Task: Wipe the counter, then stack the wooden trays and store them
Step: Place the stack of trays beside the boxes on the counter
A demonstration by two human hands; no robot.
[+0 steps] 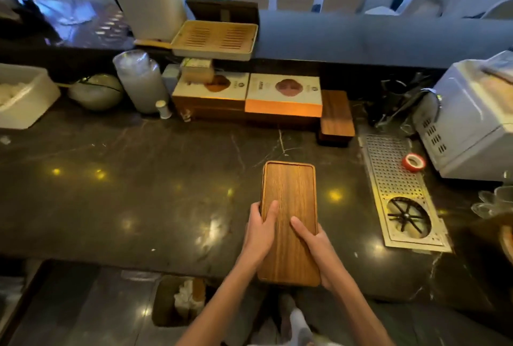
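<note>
Rectangular wooden tray (288,201), smooth-grained with a low rim and rounded corners, over the near edge of the dark veined stone counter (138,193). Left hand (259,230) and right hand (316,245) grip its long sides, thumbs on top. Beyond: stacked dark trays (337,115), cardboard boxes (283,95). Right: perforated metal drain (399,187), red tape roll (413,162).

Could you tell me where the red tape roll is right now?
Head view, right side: the tape roll lies at the drain grate's far right edge, beside the white appliance.
</note>
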